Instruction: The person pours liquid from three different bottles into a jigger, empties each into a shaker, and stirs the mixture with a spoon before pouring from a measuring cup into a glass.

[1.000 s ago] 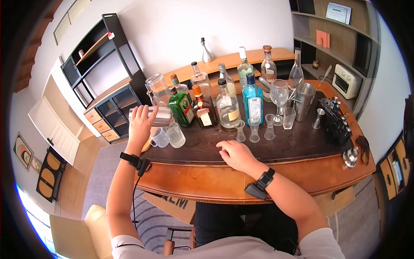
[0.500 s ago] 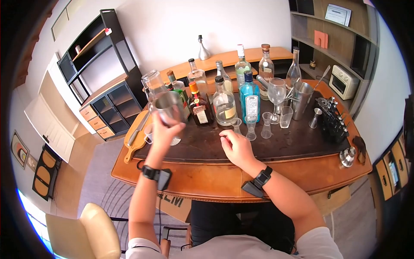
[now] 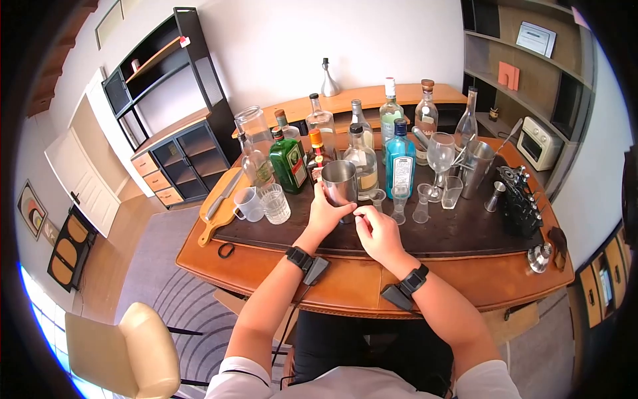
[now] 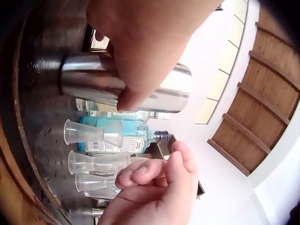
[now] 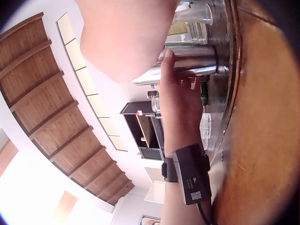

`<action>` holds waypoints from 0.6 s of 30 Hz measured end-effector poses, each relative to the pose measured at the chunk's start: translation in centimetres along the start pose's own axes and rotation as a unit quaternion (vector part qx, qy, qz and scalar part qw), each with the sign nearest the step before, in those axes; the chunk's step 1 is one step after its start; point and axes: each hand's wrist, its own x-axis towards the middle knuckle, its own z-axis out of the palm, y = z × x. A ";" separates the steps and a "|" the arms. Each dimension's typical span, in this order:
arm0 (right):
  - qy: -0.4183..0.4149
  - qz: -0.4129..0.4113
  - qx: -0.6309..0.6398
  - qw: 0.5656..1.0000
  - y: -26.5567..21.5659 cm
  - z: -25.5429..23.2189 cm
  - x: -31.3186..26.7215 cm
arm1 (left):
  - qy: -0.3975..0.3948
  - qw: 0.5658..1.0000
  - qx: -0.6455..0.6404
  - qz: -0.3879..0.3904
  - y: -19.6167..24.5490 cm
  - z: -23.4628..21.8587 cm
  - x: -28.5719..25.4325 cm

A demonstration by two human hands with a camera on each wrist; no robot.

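A metal shaker tin [image 3: 340,181] stands upright near the middle of the dark bar mat [image 3: 292,237]. My left hand [image 3: 323,218] grips it low on its side, thumb across the front in the left wrist view. Close by on the right, my right hand [image 3: 380,236] hangs with loosely curled fingers and holds nothing. Several clear plastic jiggers [image 3: 421,207] stand beyond that hand, in front of a blue bottle [image 3: 401,163]. To the left of the tin are a cut-glass tumbler [image 3: 274,205] and a clear plastic cup [image 3: 248,206].
Several bottles, among them a green one [image 3: 287,163], line the back. A cutting board [image 3: 214,216] with a knife [image 3: 224,193] lies at the left. At the right are a wine glass [image 3: 440,153], another shaker tin [image 3: 476,169], a metal jigger [image 3: 494,197] and a black rack [image 3: 520,203].
My left hand has carried the shaker tin from above the tumbler at the left to the middle of the mat, turning it from tipped to upright. My right hand has barely moved.
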 end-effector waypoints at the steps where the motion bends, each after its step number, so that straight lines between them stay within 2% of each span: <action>1: -0.002 -0.001 0.000 1.000 0.0 0.0 0.0 | -0.002 1.000 0.000 -0.001 -0.2 0.0 0.0; 6: -0.005 -0.004 -0.006 1.000 0.1 0.0 0.0 | -0.053 0.998 -0.033 0.015 1.2 -1.1 -1.0; 7: -0.005 -0.003 -0.005 1.000 0.1 0.0 0.0 | -0.022 0.997 -0.027 0.064 1.5 -1.7 -1.9; 10: -0.010 -0.001 -0.002 1.000 0.0 0.0 0.0 | 0.081 0.992 0.068 0.072 -0.2 -5.2 -2.9; 12: -0.008 -0.010 -0.002 1.000 0.0 0.0 0.0 | 0.134 0.985 0.102 0.048 -1.1 -9.2 -3.4; 14: -0.010 -0.016 -0.001 1.000 0.0 0.1 0.1 | 0.227 0.967 0.116 0.006 -3.1 -12.0 -3.5; 15: -0.015 -0.012 -0.004 1.000 0.0 0.1 0.0 | 0.249 0.955 0.159 0.011 -4.2 -12.8 -3.6; 18: -0.027 -0.002 -0.004 1.000 0.1 0.3 -0.2 | 0.223 0.940 0.260 -0.001 -6.5 -12.7 -3.7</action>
